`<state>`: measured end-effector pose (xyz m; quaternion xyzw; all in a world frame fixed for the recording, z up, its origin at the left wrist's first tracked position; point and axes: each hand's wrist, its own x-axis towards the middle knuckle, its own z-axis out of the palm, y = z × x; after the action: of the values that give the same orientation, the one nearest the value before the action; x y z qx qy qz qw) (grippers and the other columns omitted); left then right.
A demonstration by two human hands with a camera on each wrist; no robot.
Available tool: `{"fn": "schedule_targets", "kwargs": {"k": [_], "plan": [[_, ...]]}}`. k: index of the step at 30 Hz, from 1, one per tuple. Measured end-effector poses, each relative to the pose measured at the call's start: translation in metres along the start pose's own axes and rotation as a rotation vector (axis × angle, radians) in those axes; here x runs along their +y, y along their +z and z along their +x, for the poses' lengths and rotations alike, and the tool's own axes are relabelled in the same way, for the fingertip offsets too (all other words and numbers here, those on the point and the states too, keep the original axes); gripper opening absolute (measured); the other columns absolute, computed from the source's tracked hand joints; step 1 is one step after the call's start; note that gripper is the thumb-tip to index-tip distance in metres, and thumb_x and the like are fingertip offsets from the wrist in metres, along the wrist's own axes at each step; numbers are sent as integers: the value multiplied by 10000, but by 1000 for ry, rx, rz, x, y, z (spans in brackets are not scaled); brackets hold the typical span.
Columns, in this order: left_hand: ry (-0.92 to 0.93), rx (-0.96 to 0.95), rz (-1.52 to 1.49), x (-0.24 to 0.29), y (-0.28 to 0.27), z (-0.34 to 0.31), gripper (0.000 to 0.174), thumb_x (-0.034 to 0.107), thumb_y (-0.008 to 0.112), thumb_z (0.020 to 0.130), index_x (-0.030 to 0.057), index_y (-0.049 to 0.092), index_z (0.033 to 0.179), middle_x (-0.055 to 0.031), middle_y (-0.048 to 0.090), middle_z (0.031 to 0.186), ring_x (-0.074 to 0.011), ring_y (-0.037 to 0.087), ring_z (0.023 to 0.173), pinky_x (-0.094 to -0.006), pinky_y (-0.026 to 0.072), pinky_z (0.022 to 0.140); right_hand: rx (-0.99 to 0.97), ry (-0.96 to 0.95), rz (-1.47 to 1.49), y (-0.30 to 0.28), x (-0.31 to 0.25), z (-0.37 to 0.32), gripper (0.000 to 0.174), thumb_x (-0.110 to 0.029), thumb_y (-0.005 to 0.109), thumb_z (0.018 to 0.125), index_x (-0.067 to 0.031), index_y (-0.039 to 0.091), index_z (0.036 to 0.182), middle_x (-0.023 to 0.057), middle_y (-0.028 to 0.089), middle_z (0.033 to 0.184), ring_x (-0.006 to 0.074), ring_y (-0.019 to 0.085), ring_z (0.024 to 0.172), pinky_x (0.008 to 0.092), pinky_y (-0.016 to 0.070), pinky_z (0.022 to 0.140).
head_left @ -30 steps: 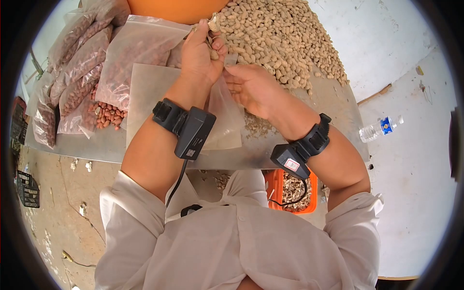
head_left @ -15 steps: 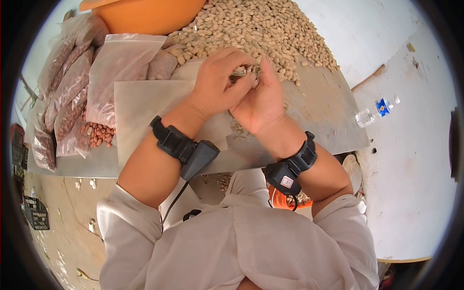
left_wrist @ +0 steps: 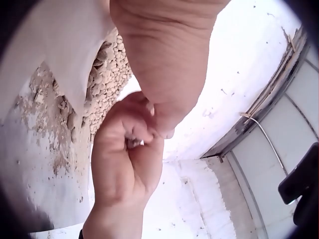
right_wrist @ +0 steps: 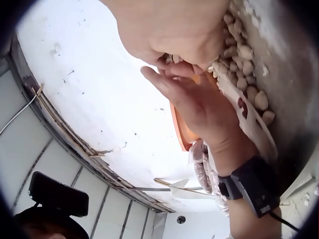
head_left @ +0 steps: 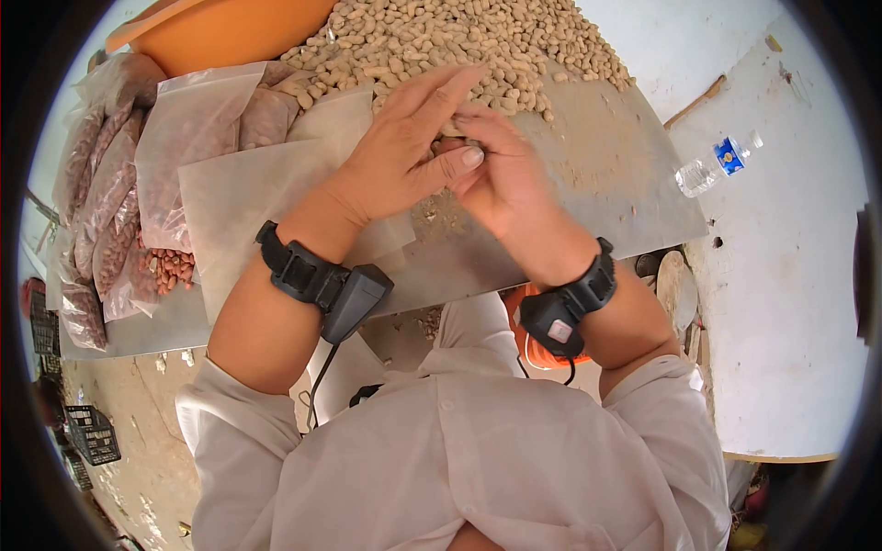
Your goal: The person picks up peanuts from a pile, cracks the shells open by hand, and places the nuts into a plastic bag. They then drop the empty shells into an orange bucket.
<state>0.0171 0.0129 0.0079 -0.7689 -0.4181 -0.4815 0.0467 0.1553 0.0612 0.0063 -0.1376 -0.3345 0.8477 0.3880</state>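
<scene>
Well to the left of the left grip, we are keeping plastic bags of reddish kernels [head_left: 188,147] on the tabletop [head_left: 588,174], with loose kernels [head_left: 172,268] lying beside them. An orange basin [head_left: 230,37] is standing beyond these bags, and flat plastic sheets [head_left: 248,197] are lying nearer, partly under our left forearm. We are holding our left grip [head_left: 397,147] open, its fingers fairly straight and its thumb reaching across to the right hand. Just beside it, our right grip [head_left: 505,170] is curling closed around peanut pieces [head_left: 447,144], which our fingers are partly hiding. Beyond both grips, unshelled peanuts [head_left: 478,46] are forming a broad pile. Well apart to the right, a clear bottle [head_left: 717,165] is lying tilted.
</scene>
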Motion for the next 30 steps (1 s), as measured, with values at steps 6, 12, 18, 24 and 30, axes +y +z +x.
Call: {"fn": "schedule_targets", "kwargs": {"k": [6, 12, 18, 24, 30], "plan": [[-18, 76, 13, -15, -2, -2, 497, 313, 536, 869, 76, 431, 1293, -184, 458, 1224, -307, 467, 1095, -345, 377, 923, -52, 11, -47, -42, -82, -55, 111, -35, 548, 813, 18, 567, 908, 100, 568, 782, 108, 457, 523, 194, 385, 449], [-228, 57, 83, -5, 0, 0, 384, 231, 541, 859, 88, 516, 1215, -92, 534, 1095, -211, 504, 985, -297, 372, 908, -144, 152, -691, -121, -151, -154, 94, -12, 546, 770, 49, 564, 839, 121, 592, 757, 103, 496, 532, 212, 396, 419], [-228, 51, 133, -17, 7, -3, 361, 221, 604, 830, 96, 565, 1166, -57, 545, 1084, -168, 505, 1013, -284, 371, 905, 479, 505, -957, -258, -133, -211, 137, -65, 611, 765, 27, 586, 864, 112, 624, 777, 125, 570, 587, 221, 456, 508], [-295, 54, 30, -22, 4, -5, 324, 206, 594, 846, 102, 578, 1152, -20, 537, 1123, -145, 497, 1033, -286, 384, 913, 1137, 224, -1410, -415, -101, -231, 189, -131, 594, 798, 3, 613, 930, 79, 632, 808, 137, 593, 676, 252, 485, 613], [-132, -38, 114, -3, -8, 1, 458, 233, 606, 830, 78, 485, 1244, -134, 497, 1179, -281, 497, 1058, -332, 382, 919, 842, 269, -1235, -304, -126, -200, 166, -160, 572, 821, -22, 612, 904, 62, 628, 809, 111, 572, 647, 240, 462, 602]]}}
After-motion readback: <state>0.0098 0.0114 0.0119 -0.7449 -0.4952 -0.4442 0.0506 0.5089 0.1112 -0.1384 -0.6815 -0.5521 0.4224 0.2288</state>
